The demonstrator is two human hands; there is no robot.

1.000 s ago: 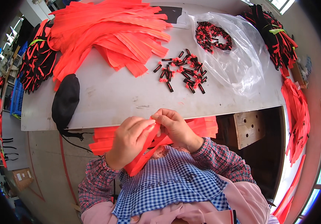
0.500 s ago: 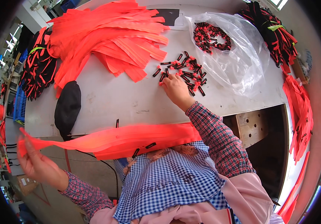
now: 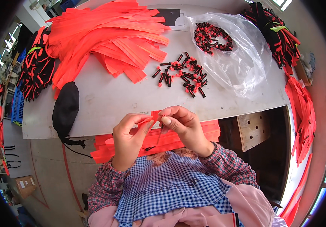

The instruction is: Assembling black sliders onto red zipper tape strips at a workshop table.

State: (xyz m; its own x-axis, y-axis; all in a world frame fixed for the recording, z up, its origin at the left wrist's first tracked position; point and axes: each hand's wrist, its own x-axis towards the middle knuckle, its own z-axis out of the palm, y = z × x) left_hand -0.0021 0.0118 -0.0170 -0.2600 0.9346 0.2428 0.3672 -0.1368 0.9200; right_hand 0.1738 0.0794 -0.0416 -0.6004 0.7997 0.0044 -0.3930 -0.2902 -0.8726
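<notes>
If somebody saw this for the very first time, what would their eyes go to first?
Probably the huge heap of bright red strips, fanned out over the far left of the table. Next might be the little black-and-red pieces, scattered mid-table, left of the crumpled clear bag. Then the person's left grip and right grip, close together at the table's near edge.

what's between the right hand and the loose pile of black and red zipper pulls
In the head view, only bare pale tabletop shows between the right hand and the pile of zipper pulls.
</notes>
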